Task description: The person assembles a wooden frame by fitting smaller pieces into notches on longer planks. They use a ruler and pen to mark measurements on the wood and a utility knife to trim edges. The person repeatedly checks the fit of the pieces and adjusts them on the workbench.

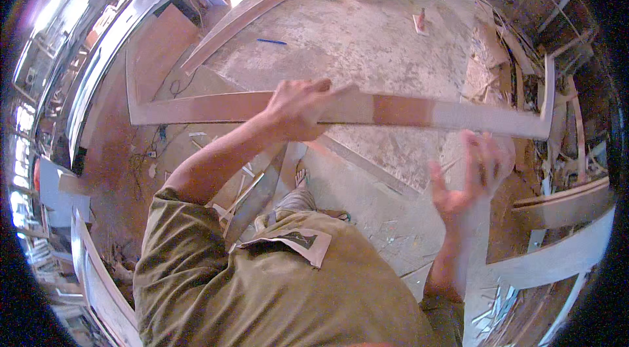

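Note:
A long wooden frame piece [403, 110], with a shorter arm rising at each end, stretches across the view in front of me. Wrapped over its middle, my left hand [298, 110] grips it. My right hand [468, 180] hovers just on the near side of its right part, fingers spread and somewhat blurred by motion. Nothing shows in that palm. Whether its fingertips touch the wood I cannot tell.
Beyond the frame piece is a stained worktop [341, 42] bearing a blue pen [271, 41], a small reddish bottle [421, 19] and an angled wooden frame [246, 16]. Boards [563, 203] crowd the right. Wood scraps [242, 183] lie near my bare foot [301, 177].

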